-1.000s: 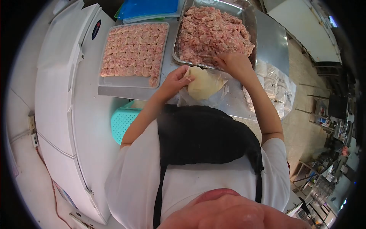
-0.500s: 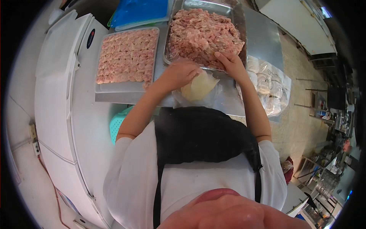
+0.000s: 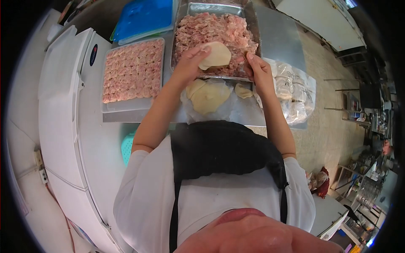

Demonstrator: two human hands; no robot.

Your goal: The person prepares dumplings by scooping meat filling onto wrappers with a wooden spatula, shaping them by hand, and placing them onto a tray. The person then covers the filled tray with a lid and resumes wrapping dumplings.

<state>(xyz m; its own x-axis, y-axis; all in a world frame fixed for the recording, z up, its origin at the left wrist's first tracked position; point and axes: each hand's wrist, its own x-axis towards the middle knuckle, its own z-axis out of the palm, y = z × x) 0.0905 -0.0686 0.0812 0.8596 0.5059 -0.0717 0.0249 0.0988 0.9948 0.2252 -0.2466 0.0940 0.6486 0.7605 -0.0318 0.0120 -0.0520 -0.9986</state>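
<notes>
My left hand (image 3: 193,61) is closed on a round, pale dough wrapper (image 3: 216,55), held up over the near part of a metal pan (image 3: 214,77) of pinkish minced meat (image 3: 211,31). At the pan's near right side, my right hand (image 3: 259,69) has its thumb and fingers pinched together. A thin thing seems to be in that pinch, too small to name. Below the pan lies a stack of wrappers (image 3: 209,98) on a clear plastic bag (image 3: 225,113). One loose wrapper piece (image 3: 243,90) rests to the right of it.
Rows of filled dumplings cover a tray (image 3: 126,105) on the left. A blue lid (image 3: 143,19) sits behind it. Wrapped packs of pale rounds (image 3: 291,90) lie at the table's right. A white fridge (image 3: 63,105) stands to the left, near a turquoise basket (image 3: 128,147).
My left hand has risen from the wrapper stack and now holds a wrapper over the pan. My right hand stays by the pan's near right side. The view has shifted slightly.
</notes>
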